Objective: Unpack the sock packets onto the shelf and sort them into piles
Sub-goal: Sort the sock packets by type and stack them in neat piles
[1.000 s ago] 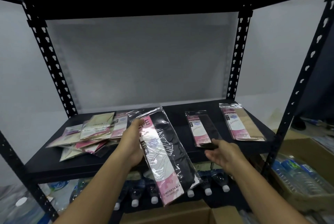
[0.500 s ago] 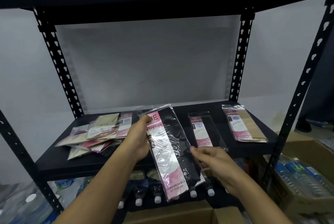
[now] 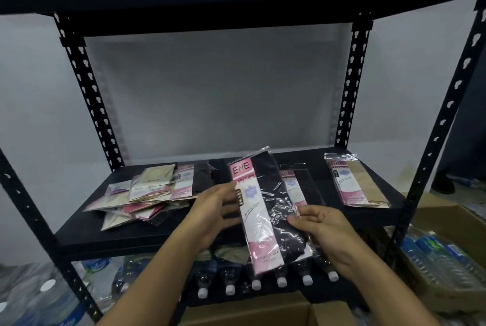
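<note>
1. Below the front edge of the black metal shelf board stood a brown cardboard box, and under the board stood a row of white-capped plastic bottles.
2. Over the board's front edge, the clear plastic sock packet with a pink-and-white card and black socks was held tilted, off the board.
3. The left hand gripped its left edge, fingers curled behind; the right hand pinched its right edge between thumb and fingers.
4. On the board's left part lay a loose heap of pink and beige packets.
5. On its middle, behind the held packet, lay a black-sock packet; on its right part lay a beige-sock packet.
</note>
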